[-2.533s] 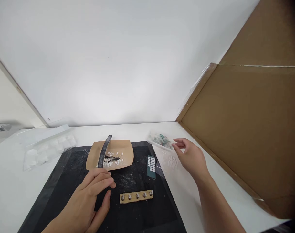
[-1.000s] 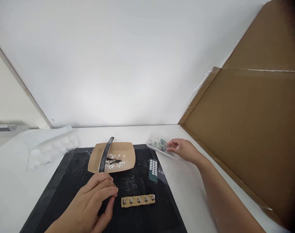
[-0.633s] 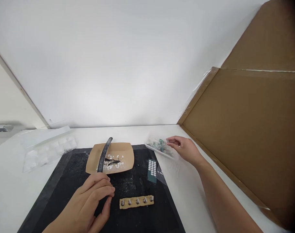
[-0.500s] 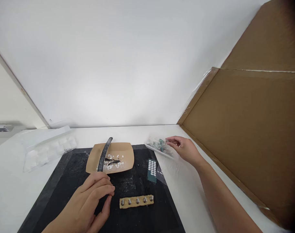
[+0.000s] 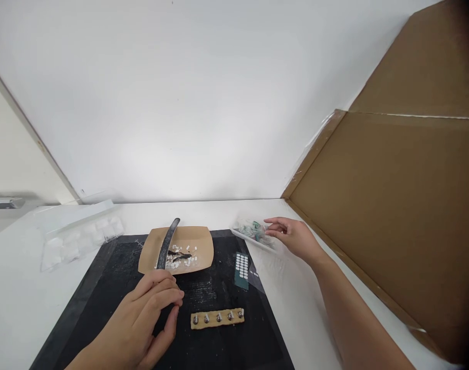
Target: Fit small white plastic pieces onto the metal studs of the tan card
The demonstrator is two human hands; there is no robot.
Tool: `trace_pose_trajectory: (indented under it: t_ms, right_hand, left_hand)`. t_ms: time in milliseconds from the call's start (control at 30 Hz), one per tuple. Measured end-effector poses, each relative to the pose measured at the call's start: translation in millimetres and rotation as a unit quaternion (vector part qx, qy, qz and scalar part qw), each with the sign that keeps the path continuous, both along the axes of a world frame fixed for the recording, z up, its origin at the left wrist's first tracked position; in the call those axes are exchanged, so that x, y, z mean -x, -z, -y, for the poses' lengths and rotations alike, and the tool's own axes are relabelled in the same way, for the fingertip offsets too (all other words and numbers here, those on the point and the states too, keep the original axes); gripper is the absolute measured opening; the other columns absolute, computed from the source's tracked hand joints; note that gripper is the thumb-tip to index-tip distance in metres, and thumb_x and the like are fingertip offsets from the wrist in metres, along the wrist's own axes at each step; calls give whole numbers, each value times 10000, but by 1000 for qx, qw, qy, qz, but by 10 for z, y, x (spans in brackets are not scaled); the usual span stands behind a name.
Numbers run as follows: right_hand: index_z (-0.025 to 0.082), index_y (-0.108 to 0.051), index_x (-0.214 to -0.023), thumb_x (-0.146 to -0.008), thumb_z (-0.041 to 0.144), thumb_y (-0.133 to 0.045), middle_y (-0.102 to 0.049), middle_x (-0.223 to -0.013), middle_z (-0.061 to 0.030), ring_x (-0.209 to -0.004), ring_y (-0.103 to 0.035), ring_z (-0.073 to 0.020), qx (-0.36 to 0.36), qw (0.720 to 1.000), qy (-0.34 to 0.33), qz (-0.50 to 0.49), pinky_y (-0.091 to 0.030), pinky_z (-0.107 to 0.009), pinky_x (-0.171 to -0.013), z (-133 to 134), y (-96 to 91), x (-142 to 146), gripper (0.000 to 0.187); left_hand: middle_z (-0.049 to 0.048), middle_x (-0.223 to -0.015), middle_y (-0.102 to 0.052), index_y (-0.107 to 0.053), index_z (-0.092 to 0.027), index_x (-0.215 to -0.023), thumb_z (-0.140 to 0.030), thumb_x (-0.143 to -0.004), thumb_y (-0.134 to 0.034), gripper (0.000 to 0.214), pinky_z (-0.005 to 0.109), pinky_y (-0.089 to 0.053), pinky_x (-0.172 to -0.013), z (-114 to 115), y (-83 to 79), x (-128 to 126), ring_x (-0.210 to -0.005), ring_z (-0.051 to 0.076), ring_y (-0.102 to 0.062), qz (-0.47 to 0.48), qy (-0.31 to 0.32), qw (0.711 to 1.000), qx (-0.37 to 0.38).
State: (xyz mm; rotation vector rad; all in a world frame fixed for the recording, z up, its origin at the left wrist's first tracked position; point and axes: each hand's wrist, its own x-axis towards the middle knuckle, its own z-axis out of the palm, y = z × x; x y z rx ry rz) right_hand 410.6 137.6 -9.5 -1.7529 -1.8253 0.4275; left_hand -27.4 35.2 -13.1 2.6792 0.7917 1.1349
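Note:
My left hand (image 5: 142, 318) is low over the black mat, thumb and fingertips curled together; anything pinched there is too small to make out. Just beyond its knuckles a curved dark nail file (image 5: 168, 244) lies across a tan tray (image 5: 198, 236) holding white bits and dark scraps. My right hand (image 5: 296, 239) hovers at a white tray (image 5: 253, 240) of small clear bags (image 5: 253, 226), fingers and thumb apart with nothing visible between them. On the mat sits a tan strip (image 5: 218, 318) carrying several small metal pieces with white bits on them.
A green card (image 5: 241, 277) with white oval stickers lies at the mat's right edge. At the left stands a clear compartment box (image 5: 82, 239) with white contents. A brown cardboard panel (image 5: 392, 205) rises on the right, and a white wall (image 5: 180, 103) closes the back.
My right fingers, earlier close together at the bags, are now slightly parted. The view has shifted a little; my left hand keeps nearly the same pose.

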Motion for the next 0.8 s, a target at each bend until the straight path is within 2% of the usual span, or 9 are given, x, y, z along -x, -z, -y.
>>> trace_pose_trajectory:
  t_ms: [167, 367, 500, 800]
  right_hand:
    - [291, -793, -1145, -938, 508, -697, -834, -947, -26, -894, -745, -255, -17, 999, -15, 26, -532, -351, -797, 12, -23, 21, 315]
    - [281, -835, -1048, -982, 639, -618, -805, -1027, -82, -878, -707, -260, -51, 998, -34, 33, -511, -357, -739, -2, -10, 29, 424]
    - [295, -852, -961, -995, 657, -601, -771, -985, -79, -834, -678, -245, -62, 996, -48, 32, -494, -366, -725, -21, 26, 5, 441]
    - [295, -852, -1003, -957, 668, -665, -782, -1006, -79, -835, -683, -241, -96, 994, -48, -2, -499, -357, -681, -20, 32, 47, 419]
  left_hand:
    - [82, -1056, -716, -578, -177, -1254, 31, -937, -562, 380, 382, -545, -1028, -6, 11, 6, -1156, 242, -605, -3, 2, 1000, 1]
    - [81, -1062, -708, -578, -171, -1249, 22, -937, -570, 367, 376, -535, -1031, -6, 5, 6, -1154, 239, -596, -6, 1, 1000, -1]
    - [83, -1069, -707, -581, -173, -1247, 16, -943, -568, 358, 370, -532, -1035, -1, 1, 5, -1169, 241, -590, -6, -4, 1000, -2]
    - [75, -1060, -717, -583, -187, -1234, 4, -935, -576, 355, 368, -550, -1024, -3, 0, 2, -1137, 237, -626, -7, -11, 1000, -3]
